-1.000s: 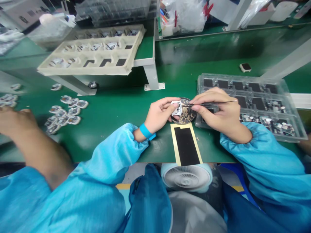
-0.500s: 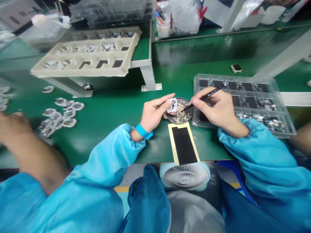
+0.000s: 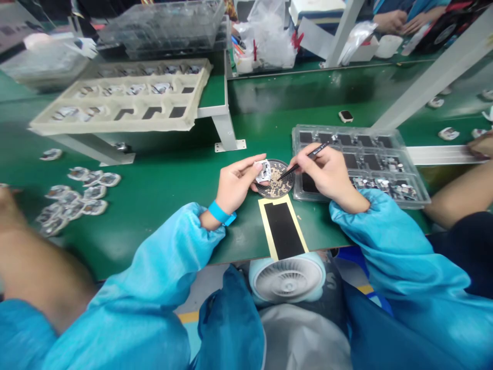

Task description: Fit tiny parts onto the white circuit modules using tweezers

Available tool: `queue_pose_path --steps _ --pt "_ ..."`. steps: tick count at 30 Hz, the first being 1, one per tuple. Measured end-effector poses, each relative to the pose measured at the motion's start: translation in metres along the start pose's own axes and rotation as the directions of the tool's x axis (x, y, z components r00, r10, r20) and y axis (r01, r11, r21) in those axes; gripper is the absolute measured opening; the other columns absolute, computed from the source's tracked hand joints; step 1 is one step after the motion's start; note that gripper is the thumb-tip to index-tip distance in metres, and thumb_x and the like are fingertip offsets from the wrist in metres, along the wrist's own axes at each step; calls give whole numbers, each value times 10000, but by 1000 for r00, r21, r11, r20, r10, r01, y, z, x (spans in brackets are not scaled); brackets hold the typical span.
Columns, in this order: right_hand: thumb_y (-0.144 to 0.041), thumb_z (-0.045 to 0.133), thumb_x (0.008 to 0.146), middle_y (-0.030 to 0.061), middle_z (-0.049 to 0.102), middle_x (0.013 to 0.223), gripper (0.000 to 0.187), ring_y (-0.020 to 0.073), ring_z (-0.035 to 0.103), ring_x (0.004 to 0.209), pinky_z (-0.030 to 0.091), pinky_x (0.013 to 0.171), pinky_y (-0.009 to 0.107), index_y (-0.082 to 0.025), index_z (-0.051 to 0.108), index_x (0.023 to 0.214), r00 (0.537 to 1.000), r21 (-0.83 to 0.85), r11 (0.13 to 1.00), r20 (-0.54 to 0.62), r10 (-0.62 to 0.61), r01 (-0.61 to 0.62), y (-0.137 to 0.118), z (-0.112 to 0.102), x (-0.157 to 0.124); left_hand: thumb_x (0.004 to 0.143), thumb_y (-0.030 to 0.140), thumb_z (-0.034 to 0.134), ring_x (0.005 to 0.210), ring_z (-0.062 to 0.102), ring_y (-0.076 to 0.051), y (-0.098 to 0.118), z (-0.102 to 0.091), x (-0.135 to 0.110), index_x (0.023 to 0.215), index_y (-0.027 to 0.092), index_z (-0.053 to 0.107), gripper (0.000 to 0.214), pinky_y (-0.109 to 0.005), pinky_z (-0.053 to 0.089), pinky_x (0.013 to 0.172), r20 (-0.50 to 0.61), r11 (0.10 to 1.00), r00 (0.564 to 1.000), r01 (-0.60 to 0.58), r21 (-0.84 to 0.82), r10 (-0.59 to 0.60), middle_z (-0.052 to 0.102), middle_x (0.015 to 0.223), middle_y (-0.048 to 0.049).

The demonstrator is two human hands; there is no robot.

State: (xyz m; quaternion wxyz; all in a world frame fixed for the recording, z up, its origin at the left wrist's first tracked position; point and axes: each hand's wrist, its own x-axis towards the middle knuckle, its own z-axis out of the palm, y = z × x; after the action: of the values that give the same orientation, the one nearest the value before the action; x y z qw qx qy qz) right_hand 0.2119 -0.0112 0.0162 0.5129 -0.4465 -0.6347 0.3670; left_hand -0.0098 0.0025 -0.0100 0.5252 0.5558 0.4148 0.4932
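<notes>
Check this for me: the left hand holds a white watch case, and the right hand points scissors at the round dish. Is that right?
Not scissors: the head view shows the right hand pointing black tweezers at the round dish. The left hand does hold a white watch case.

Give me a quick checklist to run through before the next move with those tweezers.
1. Left hand gripping the white casing: ok.
2. Right hand holding the tweezers: ok.
3. Tweezer tips over the round dish: ok.
4. Small part pinched between the tips: cannot tell, too small.
5. Dish lying on the green table: ok.
6. Grouped loose casings apart from the dish: ok, off to the left.
</notes>
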Motion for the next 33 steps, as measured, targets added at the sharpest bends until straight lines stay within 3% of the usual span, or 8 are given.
queue_pose_path --steps 4,7,9,12,15,22,26,33 --pt "-606 486 1012 15 653 708 445 156 610 599 517 606 334 -245 526 756 991 134 991 -134 8 10 -17 -34 -8 753 302 844 708 780 -203 1 0 3 1130 166 641 449 -246 611 556 42 993 996 83 -82 -79 781 993 -82" --pt "-559 499 1022 -22 527 649 392 107 429 499 333 497 299 -233 579 820 937 -156 987 -348 -21 -36 -36 -85 -18 700 237 866 719 781 -207 -1 1 3 1090 193 545 507 -270 636 602 57 990 994 102 -96 -97 763 895 -37" --pt "-481 635 966 6 561 677 320 117 467 594 328 568 311 -196 677 827 942 -582 797 -332 -51 -162 -44 -120 -26 707 256 871 708 769 -195 -1 2 1 1077 186 565 484 -267 635 601 74 992 991 113 -49 -110 749 822 -21" --pt "-444 750 864 14 613 663 240 136 482 584 311 578 324 -207 750 831 954 -856 424 -232 192 -294 -38 -155 -41 741 304 863 695 742 -166 1 5 -3 1025 145 682 373 -213 587 534 127 989 983 125 82 -135 763 852 -60" --pt "-451 740 852 -1 663 700 209 161 564 623 362 603 312 -272 789 948 899 -891 347 -132 417 -292 -19 -158 -51 769 352 851 620 710 -145 6 8 -8 972 123 736 327 -184 487 430 154 979 974 142 146 -164 774 872 -87" --pt "-481 770 804 61 761 939 340 257 671 803 409 643 340 -260 739 1061 867 -933 268 -82 492 -240 -5 -148 -46 788 474 834 513 678 -143 10 9 -10 903 133 721 377 -183 371 374 138 980 974 168 105 -181 732 697 -55" --pt "-435 819 773 65 748 828 249 250 647 728 420 659 366 -235 698 857 910 -910 344 -76 408 -231 -34 -142 -31 876 547 716 509 670 -142 11 8 -10 895 132 743 417 -194 359 380 118 982 975 187 22 -188 701 647 -48" --pt "-510 807 798 35 772 846 276 208 652 718 483 639 350 -245 812 876 993 -469 881 68 101 -57 -61 -53 4 821 414 761 600 714 -173 8 3 -4 981 141 736 317 -220 377 424 56 982 990 135 -136 -128 736 765 -56"
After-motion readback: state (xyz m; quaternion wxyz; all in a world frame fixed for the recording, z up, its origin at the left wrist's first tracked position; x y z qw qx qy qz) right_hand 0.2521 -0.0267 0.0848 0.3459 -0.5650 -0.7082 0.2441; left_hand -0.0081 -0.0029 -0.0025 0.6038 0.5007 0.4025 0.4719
